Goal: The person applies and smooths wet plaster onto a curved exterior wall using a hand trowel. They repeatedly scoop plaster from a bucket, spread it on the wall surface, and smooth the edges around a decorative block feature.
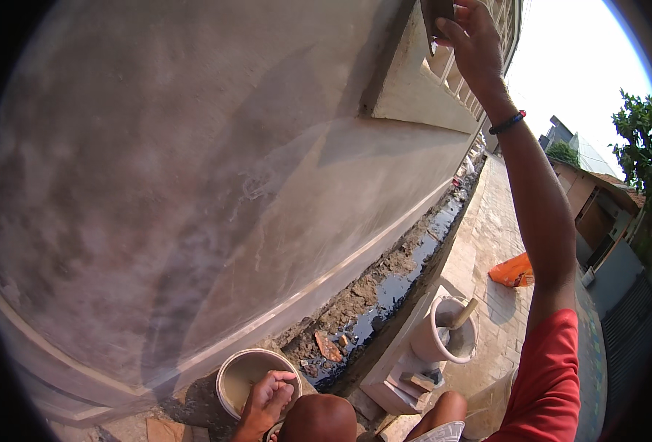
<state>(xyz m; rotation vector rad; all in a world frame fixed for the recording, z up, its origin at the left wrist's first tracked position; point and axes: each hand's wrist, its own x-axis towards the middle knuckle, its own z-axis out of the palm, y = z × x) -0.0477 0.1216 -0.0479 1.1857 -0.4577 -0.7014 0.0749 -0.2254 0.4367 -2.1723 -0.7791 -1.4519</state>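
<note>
My right hand (476,46) is raised high at the top, closed around a dark, thin flat plate (436,18) beside the edge of a window ledge (422,99). Part of this plate is cut off by the picture's edge, so its exact kind does not show. Low down, my left hand (267,401) is over the rim of a round pale bucket (229,383) by the wall's foot. Its fingers are curled together; anything within them is hidden. Murky, greyish contents show inside that bucket.
A grey plastered wall (156,184) fills the left side. Along its foot runs a ditch with dark water (392,291) and rubble. A second bucket with a stick-like handle (433,342) stands on a block beyond it. An orange bag (512,271) lies on the paving (499,221).
</note>
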